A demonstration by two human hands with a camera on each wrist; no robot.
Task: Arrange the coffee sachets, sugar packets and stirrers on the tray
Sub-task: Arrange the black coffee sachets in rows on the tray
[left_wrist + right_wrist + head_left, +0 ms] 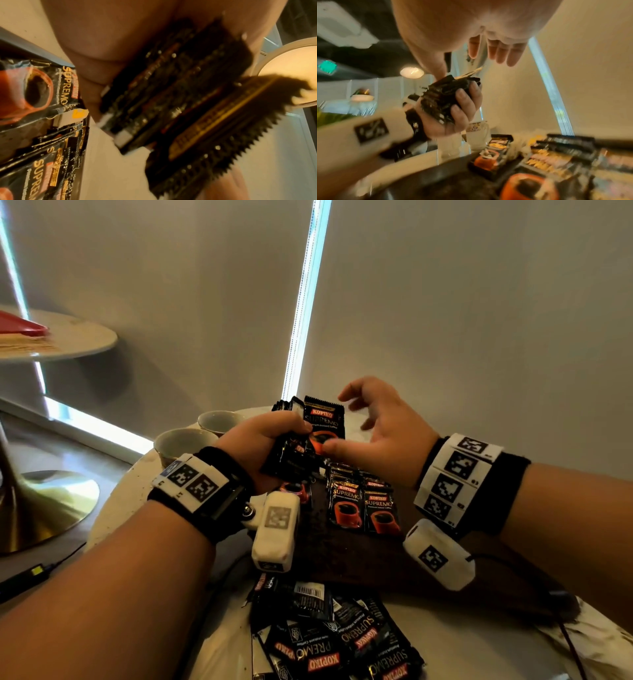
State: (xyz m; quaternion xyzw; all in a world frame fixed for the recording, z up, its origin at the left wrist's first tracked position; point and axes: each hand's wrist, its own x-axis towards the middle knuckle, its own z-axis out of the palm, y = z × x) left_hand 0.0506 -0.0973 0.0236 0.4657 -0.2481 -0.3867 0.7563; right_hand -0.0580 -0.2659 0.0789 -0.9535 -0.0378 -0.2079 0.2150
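Observation:
My left hand (pixel 291 433) grips a stack of black coffee sachets (pixel 308 440), held upright above the far end of the dark tray (pixel 322 546). The front sachet (pixel 325 419) stands out from the stack, and my right hand (pixel 349 422) touches it with the thumb while its fingers (pixel 501 54) stay spread and straight. In the right wrist view the left hand (pixel 462 108) wraps the stack (pixel 441 100). The left wrist view shows the stack's edges (pixel 171 94) up close. Several sachets (pixel 363 505) lie in overlapping rows on the tray.
A loose pile of sachets (pixel 329 642) lies on the pale round table (pixel 462 645) in front of the tray. Two cups (pixel 185 440) (pixel 219 419) stand at the table's far left. A second round table (pixel 68 337) stands to the left. Cables run over the table edges.

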